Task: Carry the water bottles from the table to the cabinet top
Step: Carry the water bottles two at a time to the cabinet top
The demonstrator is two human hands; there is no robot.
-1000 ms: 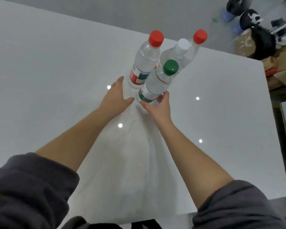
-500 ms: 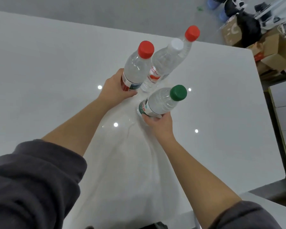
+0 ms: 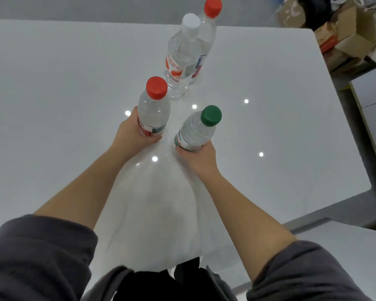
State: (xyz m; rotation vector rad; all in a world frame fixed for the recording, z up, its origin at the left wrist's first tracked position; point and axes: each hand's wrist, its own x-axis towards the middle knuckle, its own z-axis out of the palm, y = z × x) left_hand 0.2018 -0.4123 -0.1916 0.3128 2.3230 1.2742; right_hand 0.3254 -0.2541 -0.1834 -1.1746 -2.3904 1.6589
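Observation:
My left hand (image 3: 130,134) grips the lower part of a clear water bottle with a red cap (image 3: 153,109), held above the white table (image 3: 52,83). My right hand (image 3: 201,156) holds a bottle with a green cap (image 3: 197,130) from below, tilted up to the right. Two more bottles stand on the table farther back: one with a white cap (image 3: 181,53) and, close behind it, one with a red cap (image 3: 208,27).
The table's right edge runs down past a pile of cardboard boxes and bags (image 3: 343,33) on the floor at the top right. A grey cabinet-like surface (image 3: 371,92) lies at the far right. Another white surface (image 3: 339,240) sits at the lower right.
Both hands closed on a bottle each and drew them back toward me, away from the other two. The view has shifted so the standing pair lies farther up.

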